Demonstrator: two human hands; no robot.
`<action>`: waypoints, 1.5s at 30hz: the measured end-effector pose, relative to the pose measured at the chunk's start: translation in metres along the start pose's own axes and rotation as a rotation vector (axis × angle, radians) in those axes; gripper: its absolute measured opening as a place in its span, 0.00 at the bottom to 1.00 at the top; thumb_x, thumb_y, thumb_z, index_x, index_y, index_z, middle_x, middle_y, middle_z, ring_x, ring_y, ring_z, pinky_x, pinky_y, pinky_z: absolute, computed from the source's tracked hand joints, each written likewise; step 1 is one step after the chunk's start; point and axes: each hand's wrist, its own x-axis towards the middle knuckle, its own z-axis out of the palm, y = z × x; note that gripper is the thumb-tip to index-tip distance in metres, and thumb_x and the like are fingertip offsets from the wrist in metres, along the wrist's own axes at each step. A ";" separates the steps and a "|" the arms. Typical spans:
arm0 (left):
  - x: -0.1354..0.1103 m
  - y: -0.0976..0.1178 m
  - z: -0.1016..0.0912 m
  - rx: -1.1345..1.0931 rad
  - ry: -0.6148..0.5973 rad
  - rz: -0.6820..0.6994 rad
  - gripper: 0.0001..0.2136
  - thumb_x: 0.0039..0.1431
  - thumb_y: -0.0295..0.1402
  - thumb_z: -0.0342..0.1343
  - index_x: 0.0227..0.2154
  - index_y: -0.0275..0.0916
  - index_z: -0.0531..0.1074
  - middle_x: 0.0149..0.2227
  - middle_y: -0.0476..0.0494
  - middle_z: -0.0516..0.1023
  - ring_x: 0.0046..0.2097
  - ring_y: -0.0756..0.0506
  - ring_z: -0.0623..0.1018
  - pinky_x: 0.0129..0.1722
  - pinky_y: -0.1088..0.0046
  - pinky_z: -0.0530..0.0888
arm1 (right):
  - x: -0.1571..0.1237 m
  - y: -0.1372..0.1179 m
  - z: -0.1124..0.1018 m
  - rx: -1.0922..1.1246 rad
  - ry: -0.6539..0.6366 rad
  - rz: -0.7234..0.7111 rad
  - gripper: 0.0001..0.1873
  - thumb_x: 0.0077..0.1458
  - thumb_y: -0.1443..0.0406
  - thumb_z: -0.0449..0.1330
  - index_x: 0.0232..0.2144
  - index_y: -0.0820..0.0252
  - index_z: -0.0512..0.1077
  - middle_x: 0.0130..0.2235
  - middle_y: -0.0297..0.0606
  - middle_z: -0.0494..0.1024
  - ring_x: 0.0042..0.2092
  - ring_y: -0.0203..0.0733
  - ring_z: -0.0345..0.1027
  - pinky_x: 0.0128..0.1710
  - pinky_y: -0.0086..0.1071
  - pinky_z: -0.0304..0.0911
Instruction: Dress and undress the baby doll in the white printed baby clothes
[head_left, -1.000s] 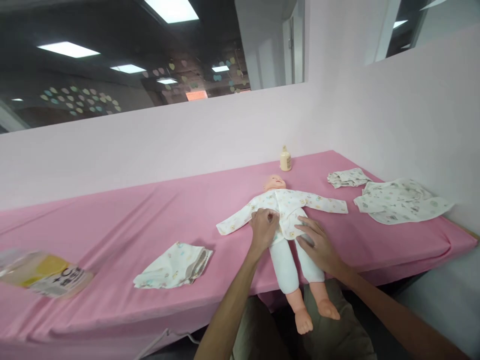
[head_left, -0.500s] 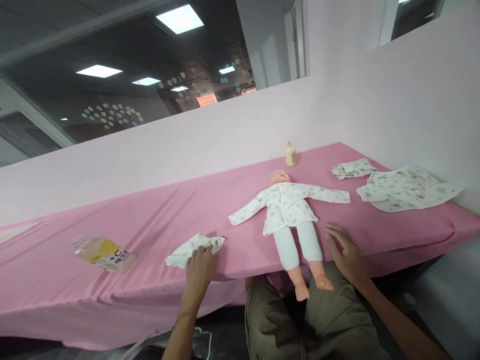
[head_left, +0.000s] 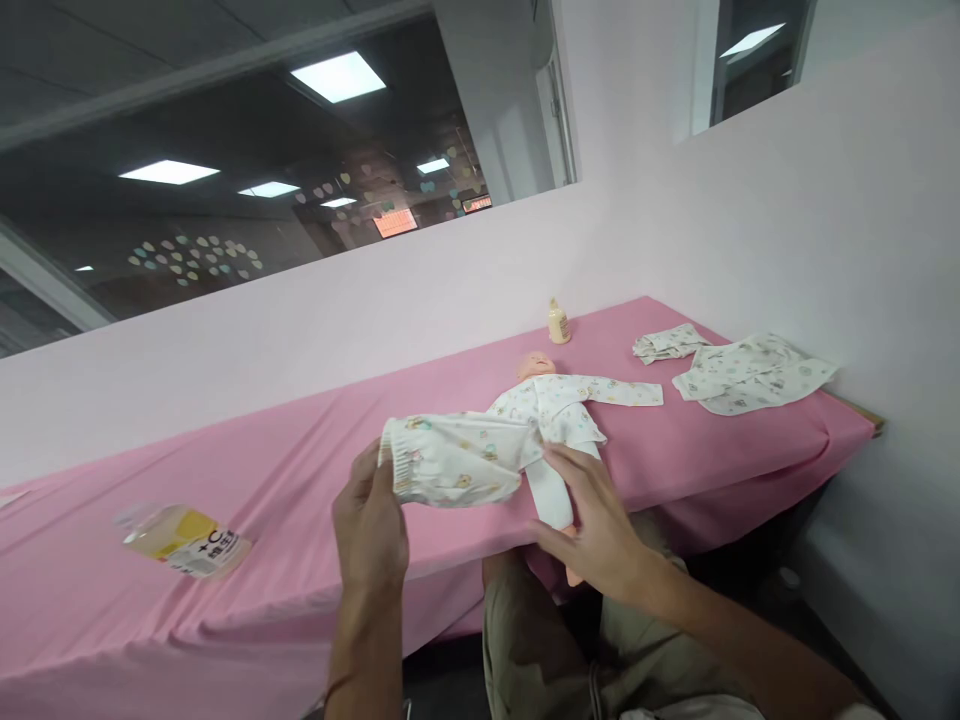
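My left hand (head_left: 373,525) grips small printed white baby trousers (head_left: 461,460) by their gathered elastic waistband, holding them above the pink-covered table. My right hand (head_left: 600,520) is at the other end of the trousers, thumb and fingers apart; whether its fingertips touch the cloth I cannot tell. Behind the hands a baby doll (head_left: 537,364) lies on its back in a printed white jacket (head_left: 577,402) and white leggings (head_left: 551,492). The trousers and my right hand hide parts of its body and legs.
A pump bottle (head_left: 558,323) stands near the wall beyond the doll's head. Folded printed cloth (head_left: 670,343) and a spread printed garment (head_left: 754,375) lie at the right. A large labelled bottle (head_left: 187,540) lies at the left on the pink cloth (head_left: 300,450).
My left hand has lifted the baby trousers off the table and moved them right, toward the doll. My right hand has come left from beside the doll's legs to the trousers' other end.
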 end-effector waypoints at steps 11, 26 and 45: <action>-0.017 0.041 0.027 -0.025 -0.575 -0.008 0.28 0.54 0.46 0.59 0.58 0.46 0.66 0.61 0.42 0.66 0.57 0.40 0.70 0.52 0.66 0.71 | 0.074 -0.016 -0.012 0.511 -0.093 0.341 0.13 0.60 0.60 0.51 0.29 0.60 0.71 0.28 0.34 0.74 0.32 0.38 0.67 0.32 0.30 0.63; -0.009 0.063 0.039 -0.137 -0.584 0.157 0.09 0.57 0.39 0.58 0.28 0.38 0.70 0.36 0.46 0.73 0.39 0.49 0.74 0.38 0.73 0.70 | 0.084 -0.016 -0.034 0.602 -0.149 0.350 0.19 0.54 0.52 0.58 0.24 0.61 0.65 0.24 0.29 0.63 0.26 0.31 0.54 0.25 0.27 0.51; 0.034 0.141 0.046 0.369 -0.388 0.620 0.14 0.51 0.41 0.61 0.19 0.37 0.68 0.19 0.51 0.66 0.23 0.53 0.63 0.22 0.77 0.58 | 0.123 -0.011 -0.067 0.394 0.320 0.191 0.27 0.56 0.52 0.58 0.18 0.57 0.49 0.21 0.26 0.48 0.24 0.30 0.42 0.24 0.28 0.46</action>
